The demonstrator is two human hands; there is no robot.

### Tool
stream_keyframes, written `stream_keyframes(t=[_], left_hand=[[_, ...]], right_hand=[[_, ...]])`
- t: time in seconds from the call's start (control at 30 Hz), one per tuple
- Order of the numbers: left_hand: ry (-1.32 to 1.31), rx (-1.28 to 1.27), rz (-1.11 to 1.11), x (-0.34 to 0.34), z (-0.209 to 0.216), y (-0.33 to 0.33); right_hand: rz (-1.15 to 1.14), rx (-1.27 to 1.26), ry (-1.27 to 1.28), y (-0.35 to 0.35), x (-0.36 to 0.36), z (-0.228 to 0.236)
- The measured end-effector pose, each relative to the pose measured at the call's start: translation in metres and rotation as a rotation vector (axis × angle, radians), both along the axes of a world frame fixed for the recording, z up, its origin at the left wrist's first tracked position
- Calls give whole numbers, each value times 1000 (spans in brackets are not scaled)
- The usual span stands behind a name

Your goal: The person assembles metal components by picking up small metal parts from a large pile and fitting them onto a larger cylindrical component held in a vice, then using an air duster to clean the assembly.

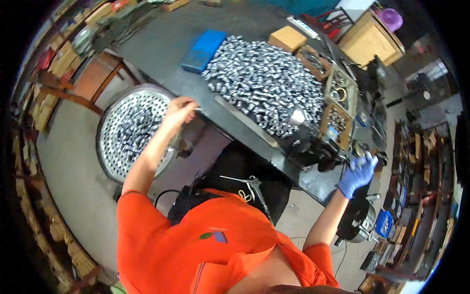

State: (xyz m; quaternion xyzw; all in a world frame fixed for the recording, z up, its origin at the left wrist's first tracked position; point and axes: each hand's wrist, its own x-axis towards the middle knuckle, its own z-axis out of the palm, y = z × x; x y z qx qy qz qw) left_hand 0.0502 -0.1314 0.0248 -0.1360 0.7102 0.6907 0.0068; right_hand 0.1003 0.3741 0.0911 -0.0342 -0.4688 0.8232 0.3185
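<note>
My left hand (180,111) is bare and pinched together over the near edge of the dark workbench (161,49). A tiny pale glint shows at its fingertips, too small to name. Below and left of it, a round perforated metal basin (108,142) holds many short shiny metal sleeves (139,130). My right hand (360,174), in a blue glove, is curled at the right end of a dark bench device (320,153). What its fingers close on is hidden. A large heap of similar metal sleeves (264,78) covers the middle of the bench.
A flat metal bar (245,120) lies along the bench's near side. Behind the heap are a blue box (204,50) and a cardboard box (287,38). Trays of small parts (335,122) stand at the right. An air blow gun (253,185) rests on black cloth before me.
</note>
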Motion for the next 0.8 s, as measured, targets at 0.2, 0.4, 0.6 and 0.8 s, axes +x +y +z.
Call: stream_keyframes(t=[0.2, 0.4, 0.6, 0.8], left_hand=[[97, -893, 286, 70, -77, -173], [-237, -1379, 423, 109, -39, -188], [197, -1020, 255, 32, -9, -102], [107, -1047, -5, -87, -20, 11]], right_hand=[[107, 11, 27, -13, 63, -26], [-16, -233, -238, -13, 55, -82], [95, -299, -232, -5, 23, -97], [141, -314, -188, -1, 31, -101]])
